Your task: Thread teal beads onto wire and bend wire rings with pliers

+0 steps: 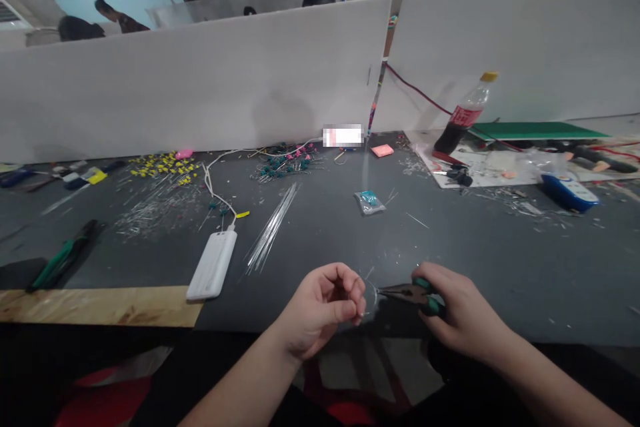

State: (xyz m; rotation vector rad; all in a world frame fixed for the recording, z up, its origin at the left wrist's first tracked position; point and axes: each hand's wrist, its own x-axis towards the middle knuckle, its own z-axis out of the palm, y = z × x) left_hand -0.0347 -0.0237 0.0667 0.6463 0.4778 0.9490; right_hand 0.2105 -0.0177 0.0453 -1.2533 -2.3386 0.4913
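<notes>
My left hand (325, 307) is curled at the table's near edge, its thumb and fingers pinched on a thin wire (370, 295) that curves toward the right. My right hand (457, 317) grips green-handled pliers (407, 292), whose nose points left and meets that wire. A bundle of straight silver wires (273, 227) lies on the dark table (450, 247) just beyond my left hand. A small clear bag of teal parts (369, 201) lies further back.
A white power bank (213, 265) with its cable lies to the left, green-handled cutters (60, 260) further left. Piles of yellow (163, 167) and teal-pink components (285, 161) sit by the white partition (200, 87). A cola bottle (463, 113) and a blue device (569, 190) are at right.
</notes>
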